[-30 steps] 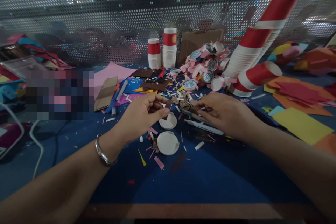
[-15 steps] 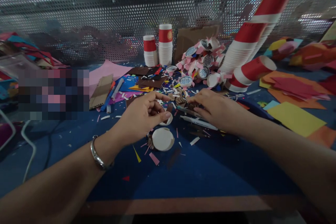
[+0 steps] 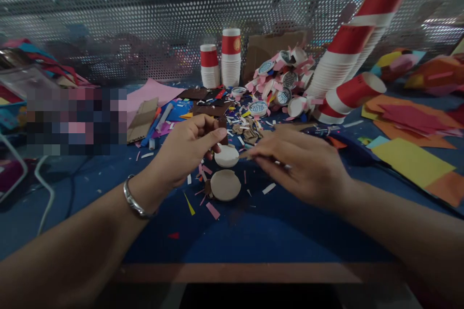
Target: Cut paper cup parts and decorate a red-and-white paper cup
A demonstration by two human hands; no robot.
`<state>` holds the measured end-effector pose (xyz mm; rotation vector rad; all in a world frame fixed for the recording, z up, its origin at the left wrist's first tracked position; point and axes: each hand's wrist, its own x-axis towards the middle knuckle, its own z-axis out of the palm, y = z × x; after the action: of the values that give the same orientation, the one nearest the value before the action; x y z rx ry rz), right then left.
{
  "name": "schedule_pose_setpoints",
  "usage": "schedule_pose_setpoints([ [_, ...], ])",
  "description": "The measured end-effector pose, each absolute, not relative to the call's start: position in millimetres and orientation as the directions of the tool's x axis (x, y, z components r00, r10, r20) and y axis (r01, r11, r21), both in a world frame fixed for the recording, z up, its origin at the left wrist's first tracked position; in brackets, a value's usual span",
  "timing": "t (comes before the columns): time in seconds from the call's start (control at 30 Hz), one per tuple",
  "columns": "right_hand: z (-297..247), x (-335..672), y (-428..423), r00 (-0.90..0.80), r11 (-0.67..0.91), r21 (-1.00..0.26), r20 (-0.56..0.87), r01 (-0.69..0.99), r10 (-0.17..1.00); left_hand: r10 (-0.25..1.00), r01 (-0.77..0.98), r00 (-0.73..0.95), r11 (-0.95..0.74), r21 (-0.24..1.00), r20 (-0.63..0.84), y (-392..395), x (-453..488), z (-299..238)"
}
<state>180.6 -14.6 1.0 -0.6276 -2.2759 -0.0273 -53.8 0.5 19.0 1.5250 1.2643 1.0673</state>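
Note:
My left hand (image 3: 190,147) is closed in a pinch on a small dark brown paper piece (image 3: 223,133), held above the table. My right hand (image 3: 302,161) is also closed, its fingertips pinching a thin light-brown strip (image 3: 246,154); its exact kind is unclear. Between the hands lies a white paper disc (image 3: 227,156), with the strip's tip close to its right edge. Nearer to me is a second disc (image 3: 225,185), off-white, with brown scraps at its left side. A bit of something white shows under my right fingers, mostly hidden.
Paper scraps litter the blue table (image 3: 275,231). Behind stand cup stacks (image 3: 231,63), a heap of decorated cup bottoms (image 3: 282,87) and leaning cup stacks (image 3: 337,63). Coloured paper sheets (image 3: 413,161) lie right; cardboard (image 3: 143,120) and markers (image 3: 159,123) lie left.
My right hand has lifted off the pens and scraps, moved toward me and now pinches a thin strip. My left hand has shifted slightly left and away, still with the brown paper.

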Motion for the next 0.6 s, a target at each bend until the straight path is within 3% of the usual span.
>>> schedule_pose_setpoints([
  [0.17,-10,171,-22,-0.683,0.938,-0.085,0.663,0.337,0.306,0.989,0.237,0.123,-0.114,0.965,0.087,3,-53,16],
  [0.6,-20,166,-20,-0.801,0.954,-0.082,0.527,0.287,0.286,0.976,0.382,0.219,-0.105,0.918,0.02,-4,-51,20],
])
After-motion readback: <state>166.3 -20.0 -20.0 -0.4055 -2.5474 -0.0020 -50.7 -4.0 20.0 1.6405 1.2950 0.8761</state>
